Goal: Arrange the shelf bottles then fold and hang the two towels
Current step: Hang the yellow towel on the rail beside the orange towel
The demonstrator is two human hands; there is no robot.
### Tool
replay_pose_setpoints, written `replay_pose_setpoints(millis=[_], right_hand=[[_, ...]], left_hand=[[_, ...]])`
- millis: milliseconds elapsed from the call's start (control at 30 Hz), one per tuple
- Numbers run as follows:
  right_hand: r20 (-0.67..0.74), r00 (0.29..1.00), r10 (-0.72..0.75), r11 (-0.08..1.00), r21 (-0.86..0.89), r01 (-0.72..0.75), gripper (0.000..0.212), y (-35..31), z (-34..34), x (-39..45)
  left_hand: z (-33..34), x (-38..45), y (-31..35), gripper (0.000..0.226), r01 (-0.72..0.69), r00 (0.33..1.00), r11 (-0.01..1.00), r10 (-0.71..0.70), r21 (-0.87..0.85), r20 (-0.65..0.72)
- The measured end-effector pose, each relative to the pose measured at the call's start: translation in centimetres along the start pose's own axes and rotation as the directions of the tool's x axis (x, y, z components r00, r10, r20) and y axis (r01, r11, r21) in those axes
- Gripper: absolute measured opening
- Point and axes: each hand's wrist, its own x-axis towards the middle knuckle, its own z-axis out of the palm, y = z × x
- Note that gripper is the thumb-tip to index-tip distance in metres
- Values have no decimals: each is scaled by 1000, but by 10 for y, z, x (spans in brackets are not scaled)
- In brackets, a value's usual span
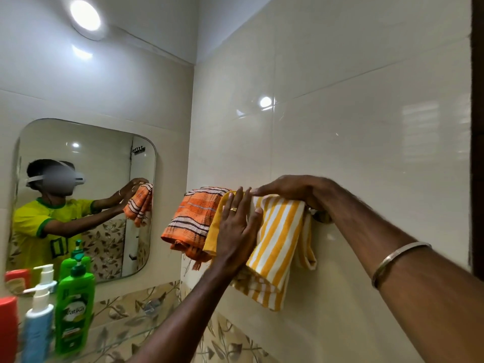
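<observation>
Orange towel (189,218) dark-and-white striped; yellow-white striped towel (281,237); green bottle (74,310); white-blue pump bottle (38,328).

Bright indoor light from a round ceiling lamp (85,19) far up-left of the left hand (237,226), white glare spots on glossy wall tiles (265,102) above the right hand (293,188), wide-angle bending at edges, bottles (74,310) low-left slightly soft

Both hands (239,226) on yellow towel (281,239)

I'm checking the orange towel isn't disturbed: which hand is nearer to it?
Left. The left hand presses flat on the yellow striped towel, right beside the orange towel. The right hand rests on top of the yellow towel, farther along the rail.
</observation>
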Motion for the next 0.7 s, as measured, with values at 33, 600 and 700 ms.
replay_pose_setpoints(millis=[33, 600, 700], right_hand=[[-25, 1000, -8, 1000, 18, 8, 57, 1, 0, 1], [-392, 858, -333, 882, -451, 137, 31, -14, 24, 0], [-416, 799, -433, 851, -481, 210, 27, -45, 54, -4]], left_hand=[[1, -2, -1, 73, -11, 1000, 999, 10, 45, 25], [-65, -34, -12, 79, 99, 985, 989, -113, 107, 128], [-87, -43, -25, 78, 121, 988, 980, -134, 159, 74]])
